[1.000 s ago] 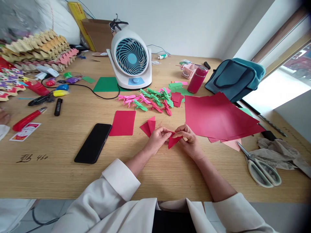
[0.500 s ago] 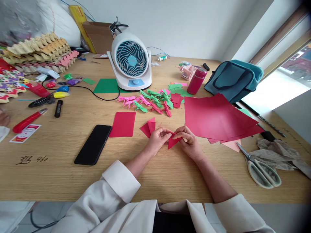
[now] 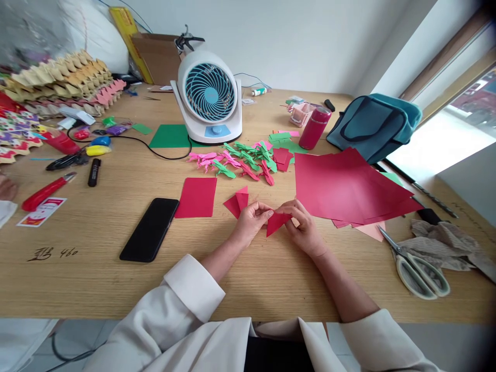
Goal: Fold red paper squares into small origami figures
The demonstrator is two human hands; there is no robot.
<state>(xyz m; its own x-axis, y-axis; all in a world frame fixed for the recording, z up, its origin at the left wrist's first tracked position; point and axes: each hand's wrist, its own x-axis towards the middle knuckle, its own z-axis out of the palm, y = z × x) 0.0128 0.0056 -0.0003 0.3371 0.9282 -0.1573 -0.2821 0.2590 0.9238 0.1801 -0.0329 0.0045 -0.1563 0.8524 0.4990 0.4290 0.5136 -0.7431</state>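
Between my hands is a small piece of folded red paper (image 3: 276,223), its lower corner pointing down toward the table. My left hand (image 3: 251,221) pinches its left upper corner between thumb and fingers. On the other side, my right hand (image 3: 301,225) grips the right part, fingers bent over the top edge. Just beyond my left hand lie red folded paper pieces (image 3: 237,202). Farther left is a flat red paper rectangle (image 3: 197,197), touching a black phone (image 3: 149,229). Folded green, pink and red paper figures (image 3: 248,159) lie in a pile behind my hands.
Large red sheets (image 3: 349,188) spread to the right, with scissors (image 3: 420,271) and a crumpled cloth (image 3: 445,240) nearby. A fan (image 3: 211,98), a red bottle (image 3: 314,129) and a teal bag (image 3: 374,126) stand behind. At far left are a red-handled knife (image 3: 44,194) and another person's hand (image 3: 6,187).
My fingers have shifted slightly on the folded red paper, and more of its face shows between my hands. Both hands stay in nearly the same place.
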